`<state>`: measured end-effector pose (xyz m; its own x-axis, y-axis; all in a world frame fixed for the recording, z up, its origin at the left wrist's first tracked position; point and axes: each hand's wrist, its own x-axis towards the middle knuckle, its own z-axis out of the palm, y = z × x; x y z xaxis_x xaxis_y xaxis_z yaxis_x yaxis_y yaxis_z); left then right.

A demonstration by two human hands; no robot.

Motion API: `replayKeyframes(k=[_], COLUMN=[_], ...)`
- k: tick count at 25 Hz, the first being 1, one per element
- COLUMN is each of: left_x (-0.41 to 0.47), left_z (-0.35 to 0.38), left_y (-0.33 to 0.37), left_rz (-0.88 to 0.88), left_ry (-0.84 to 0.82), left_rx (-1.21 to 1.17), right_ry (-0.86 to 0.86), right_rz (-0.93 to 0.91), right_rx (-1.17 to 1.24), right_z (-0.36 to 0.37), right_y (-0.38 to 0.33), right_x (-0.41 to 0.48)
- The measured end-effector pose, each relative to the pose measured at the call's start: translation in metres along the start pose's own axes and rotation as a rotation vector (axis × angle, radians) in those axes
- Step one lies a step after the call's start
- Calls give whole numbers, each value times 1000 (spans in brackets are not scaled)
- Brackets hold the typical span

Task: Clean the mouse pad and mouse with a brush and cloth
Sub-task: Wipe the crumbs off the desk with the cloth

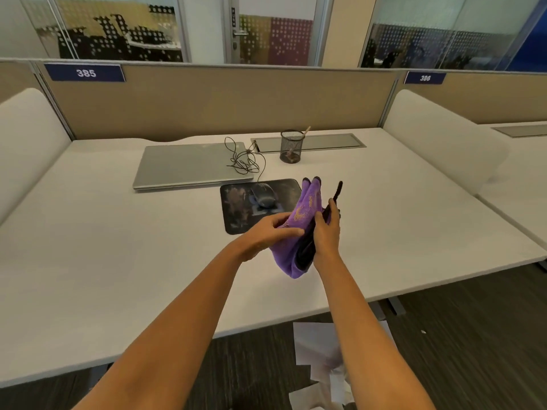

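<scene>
Purple cloth (yellowish specks) bunched; left fingers, right fingers both grasping it.

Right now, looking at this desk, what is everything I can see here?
purple fuzzy cloth: one, purple, held over the desk
worn rectangular mouse pad: one, smudged black, mid-desk
wired computer mouse: one, grey, on the pad
closed metal laptop: one, silver, behind the pad
tangled mouse cable: one, black, across laptop
wire-mesh pen cup: one, black, behind pad, wooden handle inside
loose paper sheets: several, white, on floor
flat office desk: one, white, centre
left hand: one, grips cloth
right hand: one, grips cloth
</scene>
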<state>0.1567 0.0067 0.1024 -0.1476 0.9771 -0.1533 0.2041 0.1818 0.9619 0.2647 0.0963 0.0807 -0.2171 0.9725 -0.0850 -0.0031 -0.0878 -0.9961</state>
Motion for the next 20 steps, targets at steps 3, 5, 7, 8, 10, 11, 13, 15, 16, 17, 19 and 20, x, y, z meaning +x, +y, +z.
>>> replayKeyframes(k=[3,5,7,8,10,11,13,15,16,17,19,20], left_x=[20,34,47,54,64,68,76,83,85,87,92,96], left_z=[-39,-63,-82,-89,-102,-108,-117,-125,-128,-132,-140,-142], left_y=[7,17,27,32,44,51,64,78,84,90,101,105], left_rz=[-7,-7,16,41,100,126,159,181,193,203,202,191], left_ry=[104,192,246,259,278,280,248,199,167,129,62,48], left_rx=[107,174,263,308,387,420,482,513,495,448,316,250], right_ry=[90,165,212,231,285,298,267,101,-34,-175,-392,-448], right_rz=[30,52,63,42,-74,-147,-255,-240,-197,-155,-111,-103], right_rx=[79,173,233,212,71,-7,-138,-140,-72,4,68,88], right_z=[20,30,43,48,57,61,66,67,66,63,51,44], right_y=[1,2,4,5,2,-1,-9,-17,-20,-21,-22,-23], right_x=[21,33,40,42,48,54,71,90,98,106,124,133])
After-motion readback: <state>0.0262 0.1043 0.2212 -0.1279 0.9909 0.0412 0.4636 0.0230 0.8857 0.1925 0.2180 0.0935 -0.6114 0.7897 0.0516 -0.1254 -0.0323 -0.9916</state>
